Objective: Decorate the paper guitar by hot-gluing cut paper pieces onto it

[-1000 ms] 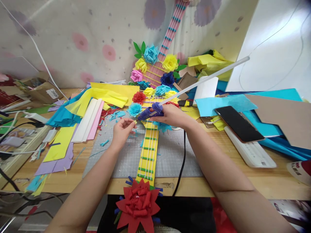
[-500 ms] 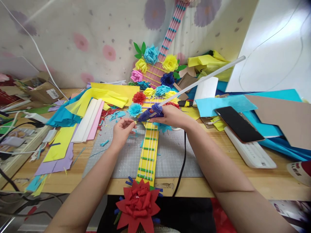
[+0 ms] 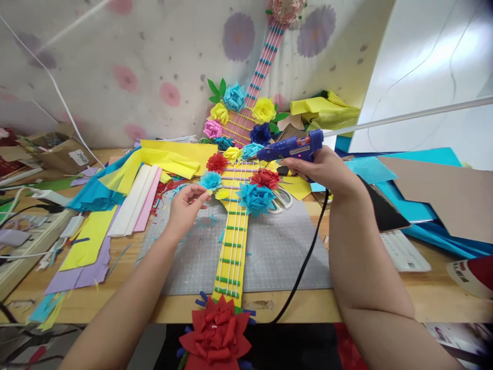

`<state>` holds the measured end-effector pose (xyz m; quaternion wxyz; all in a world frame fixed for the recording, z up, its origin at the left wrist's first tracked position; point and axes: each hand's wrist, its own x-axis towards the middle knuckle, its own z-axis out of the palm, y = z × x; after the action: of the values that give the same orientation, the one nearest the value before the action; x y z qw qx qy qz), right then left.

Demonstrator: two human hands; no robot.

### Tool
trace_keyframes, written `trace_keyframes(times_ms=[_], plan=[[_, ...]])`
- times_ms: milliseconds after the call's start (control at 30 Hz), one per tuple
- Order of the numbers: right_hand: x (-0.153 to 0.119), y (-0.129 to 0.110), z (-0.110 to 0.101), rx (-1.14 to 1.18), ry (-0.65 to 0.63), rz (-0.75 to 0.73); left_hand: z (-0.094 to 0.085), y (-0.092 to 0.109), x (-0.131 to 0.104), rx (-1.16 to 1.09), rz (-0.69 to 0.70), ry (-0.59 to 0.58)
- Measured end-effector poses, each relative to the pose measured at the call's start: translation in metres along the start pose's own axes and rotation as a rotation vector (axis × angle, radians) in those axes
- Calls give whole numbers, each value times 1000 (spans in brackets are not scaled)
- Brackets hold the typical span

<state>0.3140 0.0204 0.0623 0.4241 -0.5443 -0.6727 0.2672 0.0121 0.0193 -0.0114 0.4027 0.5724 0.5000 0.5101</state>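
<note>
Glue gun (image 3: 291, 148) swung away, right hand (image 3: 326, 168) gripping it; left hand (image 3: 186, 206) pinches scrap (image 3: 209, 192); blue flower (image 3: 256, 199) overlaps scissors (image 3: 285, 197).

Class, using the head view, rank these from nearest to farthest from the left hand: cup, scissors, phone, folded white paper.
1. Folded white paper, left of the left hand.
2. Scissors, right, past the yellow neck.
3. Phone, farther right, partly hidden.
4. Cup, far right.

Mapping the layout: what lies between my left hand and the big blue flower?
Head view: a small yellow flower, then white strings, before the big blue flower.
</note>
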Motion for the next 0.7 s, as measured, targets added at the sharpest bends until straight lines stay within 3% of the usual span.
trace_keyframes(times_ms=[133,400,533,700], plan=[[0,3,-6,12,67,61,0,16,13,160,87,-111],[0,2,-5,19,46,74,1,37,47,631,254,-350],[0,6,-11,-9,62,75,1,42,57,636,292,-390],[0,10,-19,-19,70,59,5,45,51,505,241,-393]])
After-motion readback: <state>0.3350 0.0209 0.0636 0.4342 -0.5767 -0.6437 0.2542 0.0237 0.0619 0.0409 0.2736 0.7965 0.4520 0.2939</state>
